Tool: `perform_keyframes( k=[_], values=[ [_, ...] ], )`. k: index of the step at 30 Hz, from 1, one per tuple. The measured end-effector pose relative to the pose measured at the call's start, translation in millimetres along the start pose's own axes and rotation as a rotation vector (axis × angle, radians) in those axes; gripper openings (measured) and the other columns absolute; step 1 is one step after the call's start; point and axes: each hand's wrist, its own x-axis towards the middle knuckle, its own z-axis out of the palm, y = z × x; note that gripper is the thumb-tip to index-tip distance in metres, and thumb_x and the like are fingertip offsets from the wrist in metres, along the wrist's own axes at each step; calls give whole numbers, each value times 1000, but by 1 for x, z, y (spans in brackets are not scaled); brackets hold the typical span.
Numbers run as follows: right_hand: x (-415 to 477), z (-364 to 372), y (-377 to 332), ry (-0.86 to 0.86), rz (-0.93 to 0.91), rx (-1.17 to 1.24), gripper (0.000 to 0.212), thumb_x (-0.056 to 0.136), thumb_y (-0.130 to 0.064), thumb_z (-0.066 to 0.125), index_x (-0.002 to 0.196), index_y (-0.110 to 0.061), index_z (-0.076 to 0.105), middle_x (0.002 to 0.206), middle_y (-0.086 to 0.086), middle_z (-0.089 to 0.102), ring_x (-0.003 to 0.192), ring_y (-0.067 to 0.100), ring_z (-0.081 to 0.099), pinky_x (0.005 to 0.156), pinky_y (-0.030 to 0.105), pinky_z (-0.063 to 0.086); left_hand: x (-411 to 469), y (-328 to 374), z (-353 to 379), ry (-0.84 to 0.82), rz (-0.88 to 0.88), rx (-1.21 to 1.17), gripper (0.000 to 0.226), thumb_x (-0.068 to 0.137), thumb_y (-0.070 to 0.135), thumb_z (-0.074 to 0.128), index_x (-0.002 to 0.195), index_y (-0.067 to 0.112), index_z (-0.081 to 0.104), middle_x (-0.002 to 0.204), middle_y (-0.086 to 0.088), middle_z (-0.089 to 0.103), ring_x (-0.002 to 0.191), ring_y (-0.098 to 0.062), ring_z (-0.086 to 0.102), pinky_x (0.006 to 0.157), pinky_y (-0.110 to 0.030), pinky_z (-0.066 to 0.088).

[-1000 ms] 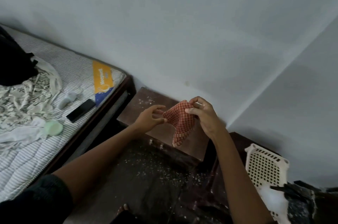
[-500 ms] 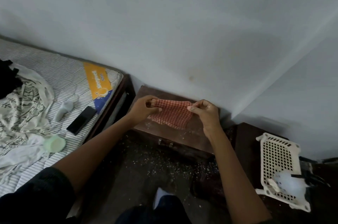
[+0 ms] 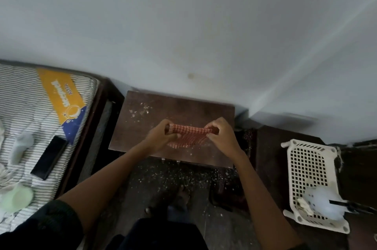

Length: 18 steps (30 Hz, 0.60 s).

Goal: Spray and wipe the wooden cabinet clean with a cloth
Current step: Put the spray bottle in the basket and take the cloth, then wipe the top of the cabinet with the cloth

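Observation:
A small brown wooden cabinet [image 3: 140, 125] stands against the wall, its top speckled with pale dust and crumbs. Over the top I hold a red-and-white checked cloth [image 3: 188, 133] stretched between both hands. My left hand [image 3: 160, 136] pinches its left end and my right hand [image 3: 221, 136] pinches its right end. The cloth sags in the middle, just above or touching the cabinet top. A white spray bottle [image 3: 21, 146] lies on the mattress to the left.
A striped mattress [image 3: 26, 94] on a dark bed frame lies at left, bearing a black flat device [image 3: 49, 156], a pale green lid [image 3: 16, 198] and crumpled fabric. A white perforated basket [image 3: 310, 170] sits at right on dark furniture. The dark floor is littered with specks.
The view tilted down over the cabinet. My left hand took hold of the cloth's other end, and both hands spread it wide and lowered it toward the cabinet top.

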Motion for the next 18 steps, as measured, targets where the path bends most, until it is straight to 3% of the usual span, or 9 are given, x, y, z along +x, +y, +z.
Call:
perform_keyframes(
  k=[2, 4, 6, 8, 11, 14, 16, 18],
  values=[
    [8, 4, 18, 0, 83, 75, 15, 77, 3, 61, 82, -11, 62, 90, 3, 52, 82, 13, 51, 70, 13, 40, 19, -8, 13, -34, -44, -91, 13, 89, 15, 60, 95, 17, 49, 95, -2, 62, 89, -19, 64, 67, -21, 54],
    [16, 12, 45, 4, 213, 169, 13, 79, 2, 57, 81, -10, 60, 83, 4, 57, 78, 14, 54, 66, 20, 41, 43, -23, 37, -68, -101, -157, 21, 89, 17, 60, 107, 10, 52, 105, -6, 63, 101, -24, 63, 80, -31, 55],
    [27, 21, 72, 44, 292, 213, 12, 82, 0, 54, 85, -10, 59, 82, 4, 58, 79, 17, 56, 64, 21, 41, 69, -35, 60, -63, -127, -178, 28, 88, 16, 60, 114, 7, 54, 106, -3, 61, 102, -22, 62, 77, -24, 53],
    [41, 34, 102, 116, 358, 238, 17, 85, -2, 53, 98, -9, 61, 95, 6, 60, 90, 20, 58, 70, 23, 44, 95, -48, 86, -57, -183, -182, 32, 90, 18, 59, 118, 4, 55, 107, -5, 62, 100, -21, 61, 72, -20, 51],
    [59, 58, 144, 165, 435, 160, 38, 88, -7, 55, 126, -8, 54, 124, 10, 52, 113, 21, 51, 92, 30, 43, 131, -82, 115, -78, -206, 87, 34, 93, 27, 53, 122, 11, 60, 117, -8, 65, 107, -27, 62, 86, -30, 49],
    [65, 82, 173, 229, 505, 82, 37, 89, -6, 53, 126, -5, 55, 132, 12, 48, 119, 25, 50, 96, 28, 40, 151, -117, 119, 55, -210, 498, 30, 89, 30, 54, 116, 20, 63, 123, -8, 61, 108, -27, 58, 89, -39, 50],
    [67, 103, 186, 260, 521, 45, 32, 89, -4, 51, 120, -2, 58, 127, 13, 52, 116, 25, 52, 95, 29, 42, 164, -139, 116, 176, -171, 639, 42, 84, 31, 59, 125, 22, 53, 139, -9, 43, 124, -30, 44, 99, -45, 42],
    [69, 126, 192, 289, 566, 66, 34, 91, -8, 51, 124, -3, 55, 131, 12, 49, 119, 25, 51, 98, 35, 45, 173, -159, 106, 160, -169, 719, 70, 83, 38, 62, 143, 27, 28, 156, -10, 15, 141, -33, 19, 113, -49, 22]
  ],
)
